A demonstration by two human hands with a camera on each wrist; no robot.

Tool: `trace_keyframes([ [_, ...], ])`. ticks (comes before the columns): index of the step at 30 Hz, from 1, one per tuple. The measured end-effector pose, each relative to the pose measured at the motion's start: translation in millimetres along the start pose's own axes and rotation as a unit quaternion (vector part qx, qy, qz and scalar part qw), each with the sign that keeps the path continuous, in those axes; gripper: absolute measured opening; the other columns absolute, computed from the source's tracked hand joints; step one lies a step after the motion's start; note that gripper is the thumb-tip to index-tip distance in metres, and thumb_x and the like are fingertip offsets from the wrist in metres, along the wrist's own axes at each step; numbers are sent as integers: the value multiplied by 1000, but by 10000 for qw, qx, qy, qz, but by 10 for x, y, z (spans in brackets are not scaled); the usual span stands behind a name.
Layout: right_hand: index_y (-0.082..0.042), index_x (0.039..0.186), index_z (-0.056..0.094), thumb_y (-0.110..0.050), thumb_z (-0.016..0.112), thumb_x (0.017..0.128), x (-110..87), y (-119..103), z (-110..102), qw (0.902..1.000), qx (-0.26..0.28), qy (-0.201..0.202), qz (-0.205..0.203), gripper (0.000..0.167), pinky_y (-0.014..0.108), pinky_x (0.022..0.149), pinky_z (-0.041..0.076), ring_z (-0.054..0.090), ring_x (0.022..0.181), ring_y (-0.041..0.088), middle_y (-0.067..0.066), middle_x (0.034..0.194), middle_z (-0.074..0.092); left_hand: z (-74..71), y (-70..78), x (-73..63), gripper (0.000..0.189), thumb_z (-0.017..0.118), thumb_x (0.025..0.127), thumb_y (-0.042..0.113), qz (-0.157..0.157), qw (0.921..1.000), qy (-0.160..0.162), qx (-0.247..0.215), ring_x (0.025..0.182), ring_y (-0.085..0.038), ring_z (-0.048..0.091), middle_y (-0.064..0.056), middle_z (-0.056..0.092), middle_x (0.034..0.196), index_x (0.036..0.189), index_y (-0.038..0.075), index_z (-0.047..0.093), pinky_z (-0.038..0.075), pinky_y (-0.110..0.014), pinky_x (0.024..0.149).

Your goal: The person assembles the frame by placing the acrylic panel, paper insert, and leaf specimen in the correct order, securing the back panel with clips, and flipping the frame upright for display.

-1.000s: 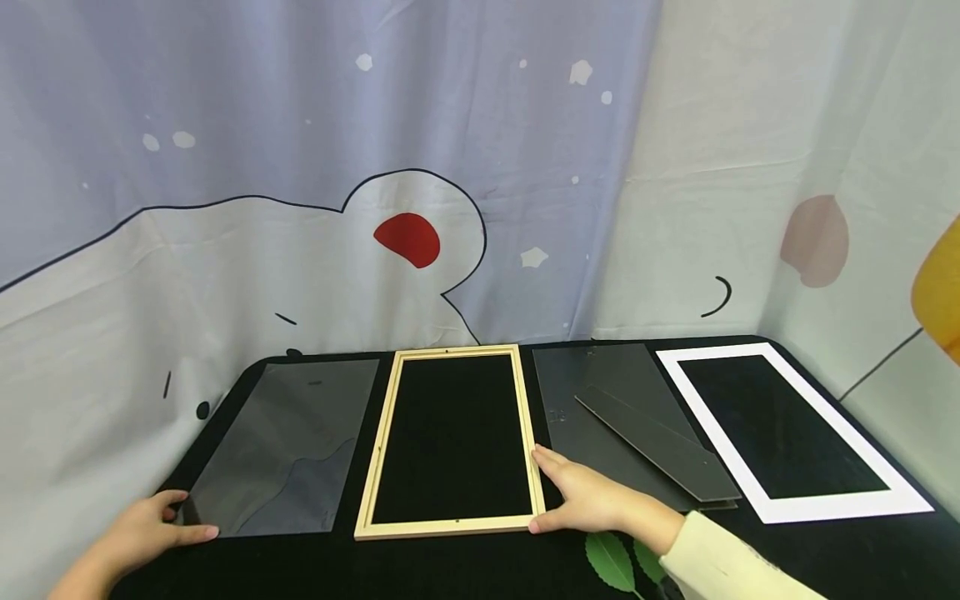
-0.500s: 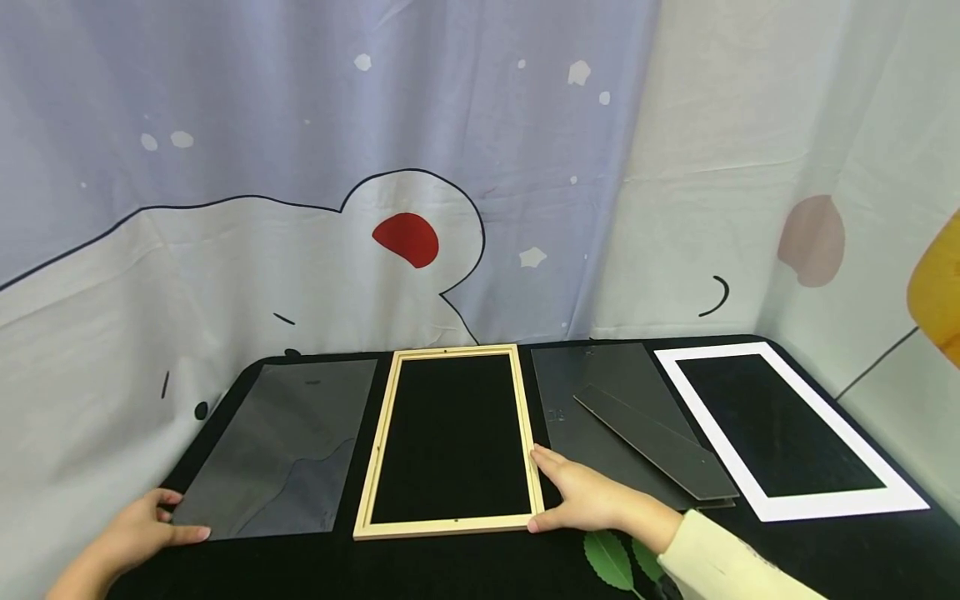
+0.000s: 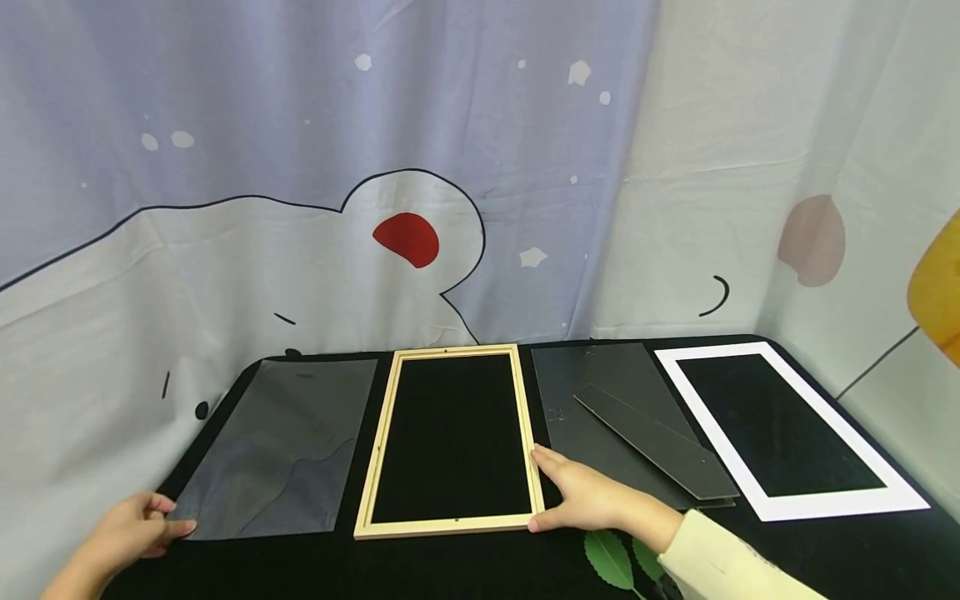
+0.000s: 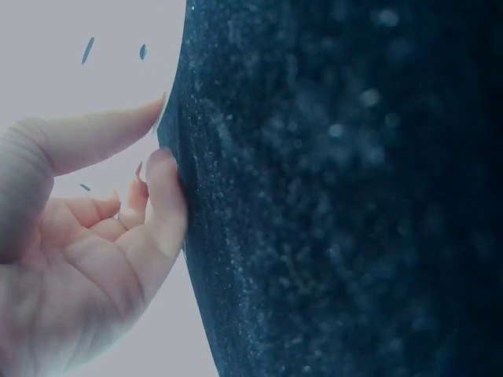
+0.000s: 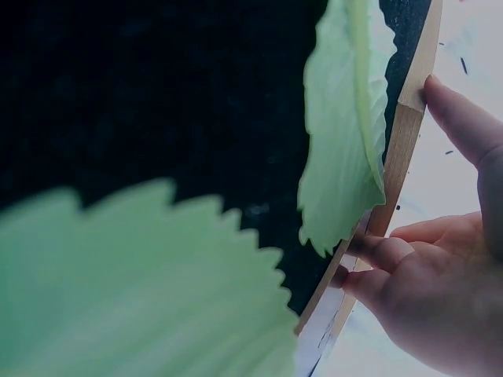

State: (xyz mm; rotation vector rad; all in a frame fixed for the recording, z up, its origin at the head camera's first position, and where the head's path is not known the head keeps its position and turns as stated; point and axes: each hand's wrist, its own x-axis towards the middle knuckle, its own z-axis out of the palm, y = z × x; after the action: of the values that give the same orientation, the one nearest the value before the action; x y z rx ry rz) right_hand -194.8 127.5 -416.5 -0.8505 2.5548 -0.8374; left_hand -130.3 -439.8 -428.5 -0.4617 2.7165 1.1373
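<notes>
At the near left corner of a clear glossy sheet [image 3: 285, 450], my left hand [image 3: 123, 533] pinches the edge between thumb and fingers. The left wrist view shows the left thumb [image 4: 118, 129] and a fingertip meeting at a thin edge. The sheet mirrors the curtain and lies left of a light wooden picture frame [image 3: 442, 527]. My right hand [image 3: 585, 496] rests against the frame's right side, thumb at the near right corner and fingertips farther up the bar. In the right wrist view, fingers touch the wooden edge [image 5: 405, 149] and leaves cover part of it.
Right of the frame lies a dark grey backing board [image 3: 600, 367] with a folded stand flap [image 3: 660, 442] raised on it. Farther right is a white mat [image 3: 825, 507]. Green leaves [image 3: 609, 560] lie below my right wrist. A patterned curtain [image 3: 300, 100] hangs behind the black tabletop [image 3: 300, 575].
My left hand has shifted slightly left and now pinches the sheet's corner, where its thumb lay over the edge before. Reflections on the sheet have changed. The right hand and frame stay put.
</notes>
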Motion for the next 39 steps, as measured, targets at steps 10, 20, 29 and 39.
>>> trace_keyframes([
  [10,15,144,28,-39,78,78,4,16,2,10000,5,-13,-66,99,54,110,26,27,141,37,26,153,25,-7,49,-40,27,60,85,-6,-111,9936,-175,-1112,66,-11,64,-9,54,79,97,-17,39,56,-26,66],
  [20,14,144,28,-38,78,77,8,18,7,10000,25,-20,6,99,54,110,26,27,141,37,25,154,25,3,60,-21,25,50,85,-15,-120,9833,-317,-1789,69,-17,69,-14,60,78,95,-9,28,57,-28,68],
  [29,14,144,28,-38,79,77,17,30,9,10000,-45,-25,-14,99,54,110,26,27,141,36,25,153,25,-71,6,-68,21,44,88,-20,-130,9563,-70,-2922,69,-15,68,-14,64,75,98,-9,29,57,-29,69],
  [39,15,143,29,-38,79,77,16,28,9,10000,-58,-27,-21,98,53,111,26,27,142,36,25,153,25,-109,37,-154,27,45,88,-20,-441,9434,-2,-3286,69,-16,70,-14,63,75,105,-13,26,57,-27,71],
])
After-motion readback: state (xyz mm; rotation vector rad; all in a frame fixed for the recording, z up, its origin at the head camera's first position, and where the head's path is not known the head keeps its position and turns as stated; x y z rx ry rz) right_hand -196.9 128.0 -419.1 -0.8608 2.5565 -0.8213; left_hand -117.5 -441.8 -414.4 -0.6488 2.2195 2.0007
